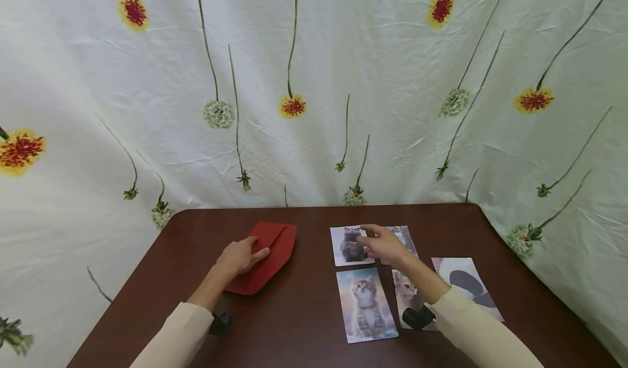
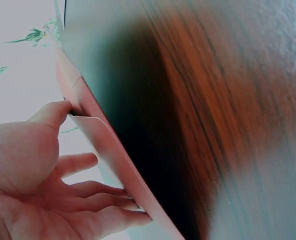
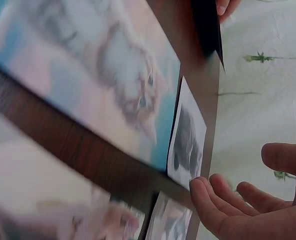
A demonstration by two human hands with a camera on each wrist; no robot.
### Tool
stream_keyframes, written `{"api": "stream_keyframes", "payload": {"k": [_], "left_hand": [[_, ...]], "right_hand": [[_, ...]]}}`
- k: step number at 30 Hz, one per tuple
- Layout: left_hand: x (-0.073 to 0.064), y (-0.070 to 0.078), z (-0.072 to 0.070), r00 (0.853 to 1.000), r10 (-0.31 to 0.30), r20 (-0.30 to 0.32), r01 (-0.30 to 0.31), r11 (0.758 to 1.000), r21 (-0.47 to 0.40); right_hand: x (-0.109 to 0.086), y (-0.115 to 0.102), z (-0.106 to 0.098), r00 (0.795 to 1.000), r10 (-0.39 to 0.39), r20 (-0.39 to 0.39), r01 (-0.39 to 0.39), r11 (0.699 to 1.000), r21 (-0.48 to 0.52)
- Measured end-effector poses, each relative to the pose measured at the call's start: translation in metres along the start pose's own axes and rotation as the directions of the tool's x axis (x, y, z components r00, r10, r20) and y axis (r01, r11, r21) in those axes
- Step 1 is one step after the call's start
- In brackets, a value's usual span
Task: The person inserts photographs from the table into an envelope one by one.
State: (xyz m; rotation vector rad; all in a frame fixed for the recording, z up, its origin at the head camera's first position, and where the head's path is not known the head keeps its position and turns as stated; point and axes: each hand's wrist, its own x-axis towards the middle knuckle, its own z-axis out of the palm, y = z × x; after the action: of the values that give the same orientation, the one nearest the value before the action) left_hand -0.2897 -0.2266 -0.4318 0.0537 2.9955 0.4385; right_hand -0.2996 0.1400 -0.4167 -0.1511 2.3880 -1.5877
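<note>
Left hand (image 1: 239,255), fingers spread, touches red envelope (image 1: 275,254); right hand (image 1: 385,245), fingers parted, hovers by grey-kitten picture (image 1: 347,248) right of envelope.

Through the head camera I saw soft, even light; left-wrist glare whitened the tabletop (image 2: 203,110) upper right; right-wrist blur smeared the lower-left card (image 3: 38,170).

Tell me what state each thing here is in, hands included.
Red envelope: on the table, flap state unclear.
Left hand: fingers extended, touching the envelope.
Right hand: fingers relaxed, holding nothing.
Dark kitten card: face up, partly covered.
Front kitten card: flat, face up.
Other three cards: face up, partly hidden.
Flowered cloth: hanging, creased.
</note>
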Motion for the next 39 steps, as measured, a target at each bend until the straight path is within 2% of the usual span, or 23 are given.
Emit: {"api": "stream_keyframes", "payload": {"k": [7, 15, 25, 39], "left_hand": [[-0.001, 0.009, -0.002, 1.000, 0.010, 0.019, -0.011, 1.000, 0.011], [0.001, 0.014, -0.001, 0.999, 0.010, 0.039, -0.010, 1.000, -0.013], [0.002, 0.025, 0.004, 0.998, 0.046, 0.052, -0.044, 0.998, -0.051], [-0.001, 0.059, 0.010, 0.991, 0.123, 0.055, -0.114, 0.983, -0.147]], "right_hand": [[-0.017, 0.010, -0.038, 0.999, 0.008, -0.031, -0.010, 0.999, -0.044], [-0.030, 0.021, -0.070, 0.997, -0.004, -0.079, -0.005, 0.994, -0.113], [-0.043, 0.030, -0.103, 0.984, 0.036, -0.174, -0.063, 0.986, -0.156], [-0.059, 0.052, -0.153, 0.967, 0.071, -0.246, -0.122, 0.972, -0.200]]}}
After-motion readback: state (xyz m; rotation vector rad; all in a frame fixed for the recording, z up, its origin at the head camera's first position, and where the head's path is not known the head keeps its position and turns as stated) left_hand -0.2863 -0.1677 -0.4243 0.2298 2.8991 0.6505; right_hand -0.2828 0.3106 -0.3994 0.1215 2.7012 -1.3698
